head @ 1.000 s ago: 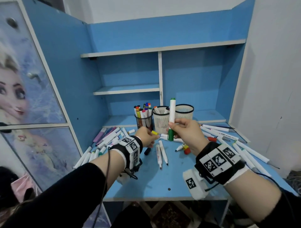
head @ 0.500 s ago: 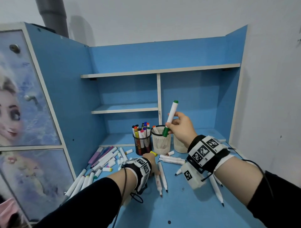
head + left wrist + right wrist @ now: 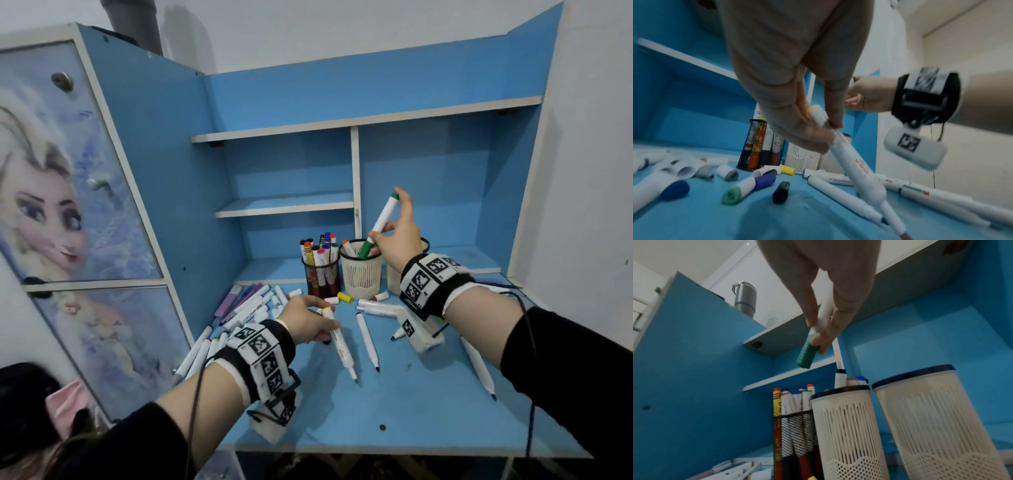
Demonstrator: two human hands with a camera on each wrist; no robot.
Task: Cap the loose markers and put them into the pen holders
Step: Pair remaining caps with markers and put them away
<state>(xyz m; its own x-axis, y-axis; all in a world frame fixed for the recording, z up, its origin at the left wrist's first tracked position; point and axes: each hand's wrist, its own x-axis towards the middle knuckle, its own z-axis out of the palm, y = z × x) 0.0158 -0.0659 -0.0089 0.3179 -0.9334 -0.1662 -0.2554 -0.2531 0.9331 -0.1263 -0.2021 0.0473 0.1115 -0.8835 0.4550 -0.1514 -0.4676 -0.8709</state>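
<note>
Right hand point(image 3: 399, 240) fingers pinch capped green-and-white plastic marker point(image 3: 380, 222) above white slotted pen holder point(image 3: 361, 274); left hand point(image 3: 305, 320) grips uncapped yellow-ended marker point(image 3: 339, 342) on blue bench point(image 3: 411, 411) (light, rigid, slick; mid-barrel hold best).

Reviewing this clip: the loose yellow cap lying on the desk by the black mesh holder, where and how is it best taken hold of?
The yellow cap lies on its side on the desk, just in front of the black mesh holder. Probably pinch across its round sides from above; the holder blocks any approach from behind.

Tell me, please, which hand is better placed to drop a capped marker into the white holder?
The right hand: it holds the green-capped marker cap-down above the white holder; the left hand grips an uncapped marker.
</note>
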